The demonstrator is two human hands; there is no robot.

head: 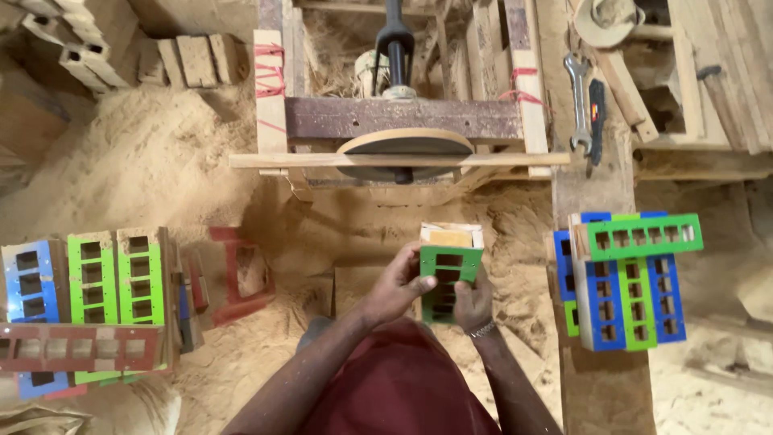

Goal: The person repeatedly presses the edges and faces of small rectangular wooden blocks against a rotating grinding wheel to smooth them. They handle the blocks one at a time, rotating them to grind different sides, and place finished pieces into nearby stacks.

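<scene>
A green wooden box with rectangular cut-out windows and a pale unpainted top is held in front of me, above the sawdust floor. My left hand grips its left side, thumb on the green face. Lower on its right side is my right hand, a metal bracelet at the wrist, with its fingers wrapped around the box's bottom edge. Just beyond the box stands a sanding disc machine on a wooden frame.
A stack of blue and green windowed boxes rests on a plank at the right. More boxes in blue, green and red are piled at the left. A red box lies in the sawdust. A spanner lies on the bench, top right.
</scene>
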